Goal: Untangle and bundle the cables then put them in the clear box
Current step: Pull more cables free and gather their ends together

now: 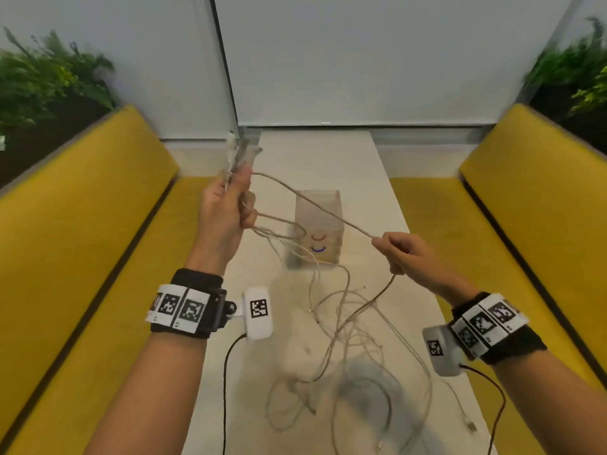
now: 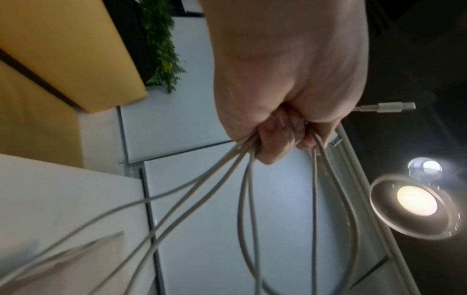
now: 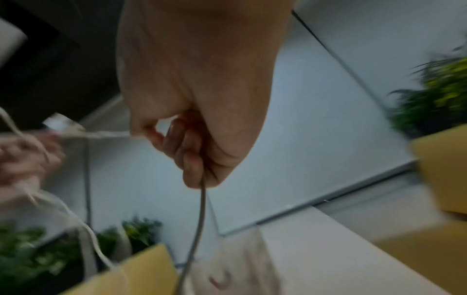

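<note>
Above the table (image 1: 387, 198), both hands — left hand (image 1: 226, 208), right hand (image 1: 407, 254) — grip cables (image 1: 315, 205).

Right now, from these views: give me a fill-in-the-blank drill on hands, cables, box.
1. The left hand grips a bunch of ____.
2. The right hand pinches a single cable stretched across to the ____ hand.
3. The clear box stands on the ____ table.
4. The benches are ____.

Missing: cables; left; white; yellow
</note>
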`<state>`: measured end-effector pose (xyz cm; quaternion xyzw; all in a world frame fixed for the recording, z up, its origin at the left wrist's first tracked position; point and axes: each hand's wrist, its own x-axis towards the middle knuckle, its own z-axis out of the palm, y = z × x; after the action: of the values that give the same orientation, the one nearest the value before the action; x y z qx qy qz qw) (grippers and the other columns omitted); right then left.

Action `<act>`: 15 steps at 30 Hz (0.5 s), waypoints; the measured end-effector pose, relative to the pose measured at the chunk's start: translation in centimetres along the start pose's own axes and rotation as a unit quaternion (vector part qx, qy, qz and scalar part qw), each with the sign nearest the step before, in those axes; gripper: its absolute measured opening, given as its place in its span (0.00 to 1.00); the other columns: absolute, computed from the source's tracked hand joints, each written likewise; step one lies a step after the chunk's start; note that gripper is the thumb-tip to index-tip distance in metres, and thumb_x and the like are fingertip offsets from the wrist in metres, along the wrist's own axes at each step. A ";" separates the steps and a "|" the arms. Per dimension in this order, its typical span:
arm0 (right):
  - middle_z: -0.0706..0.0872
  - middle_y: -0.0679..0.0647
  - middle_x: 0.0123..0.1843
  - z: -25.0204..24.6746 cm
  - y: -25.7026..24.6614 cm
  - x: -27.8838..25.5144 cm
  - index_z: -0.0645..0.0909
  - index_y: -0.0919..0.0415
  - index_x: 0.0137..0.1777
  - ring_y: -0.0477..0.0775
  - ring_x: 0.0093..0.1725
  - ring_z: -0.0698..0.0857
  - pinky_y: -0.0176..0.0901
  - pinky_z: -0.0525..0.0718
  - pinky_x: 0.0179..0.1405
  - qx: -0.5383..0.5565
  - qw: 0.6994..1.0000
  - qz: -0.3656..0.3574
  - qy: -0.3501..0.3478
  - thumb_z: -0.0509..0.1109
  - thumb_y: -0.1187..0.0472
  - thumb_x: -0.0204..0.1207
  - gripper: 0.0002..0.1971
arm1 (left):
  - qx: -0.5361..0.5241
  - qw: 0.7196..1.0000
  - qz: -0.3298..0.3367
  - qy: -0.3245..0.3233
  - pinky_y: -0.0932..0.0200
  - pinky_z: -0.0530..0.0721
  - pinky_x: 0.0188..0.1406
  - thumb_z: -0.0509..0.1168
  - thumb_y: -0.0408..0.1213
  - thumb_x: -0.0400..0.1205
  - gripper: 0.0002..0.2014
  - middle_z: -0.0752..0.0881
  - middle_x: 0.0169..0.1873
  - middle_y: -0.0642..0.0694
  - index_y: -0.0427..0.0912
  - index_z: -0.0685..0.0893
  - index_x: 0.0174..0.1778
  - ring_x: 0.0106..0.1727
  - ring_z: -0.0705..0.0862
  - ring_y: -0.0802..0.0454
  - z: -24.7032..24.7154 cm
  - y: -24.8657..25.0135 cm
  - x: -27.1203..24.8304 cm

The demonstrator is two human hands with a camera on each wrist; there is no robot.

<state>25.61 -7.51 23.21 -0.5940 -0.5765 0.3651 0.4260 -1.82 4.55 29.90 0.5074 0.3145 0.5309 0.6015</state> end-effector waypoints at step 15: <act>0.70 0.56 0.29 -3.3 14.0 -6.5 0.78 0.70 0.37 0.54 0.33 0.71 0.52 0.73 0.43 -0.034 0.957 0.248 0.144 0.68 0.46 0.80 0.24 | -0.218 0.957 0.099 0.164 0.62 0.57 0.18 0.59 0.50 0.90 0.24 0.65 0.19 0.53 0.48 0.74 0.27 0.22 0.58 0.56 -5.4 5.3 2.4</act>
<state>33.47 -13.88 11.10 -0.7789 -0.3558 0.3502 0.3796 -7.93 7.89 33.74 0.2983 0.2337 0.7197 0.5817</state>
